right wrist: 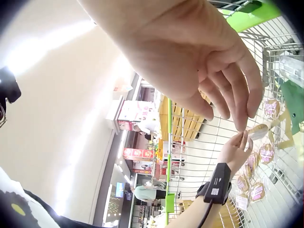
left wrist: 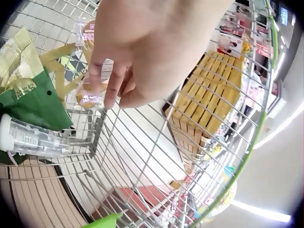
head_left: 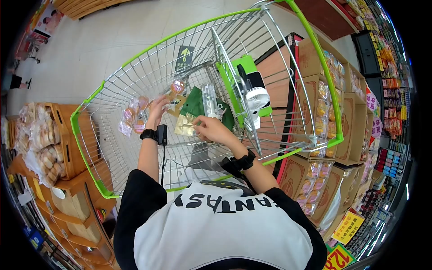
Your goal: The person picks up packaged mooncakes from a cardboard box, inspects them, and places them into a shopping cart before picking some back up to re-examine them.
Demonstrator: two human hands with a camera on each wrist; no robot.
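My left hand reaches into a wire shopping cart. Its fingertips pinch the edge of a wrapped bun, seen side-on in the right wrist view. Just beyond lies another wrapped bun, and several more wrapped buns lie left of that hand. Over the cart hangs my right hand, its fingers loosely bent with nothing between them in the right wrist view. It overlaps a gold packet in the head view. Behind the packet is a green bag, beside a clear bottle.
A white handheld fan and a dark phone-like object sit by the cart's green child-seat panel. Bagged bread fills a wooden stand at left. Cardboard boxes of packaged goods line the right side. The cart's green rim surrounds both hands.
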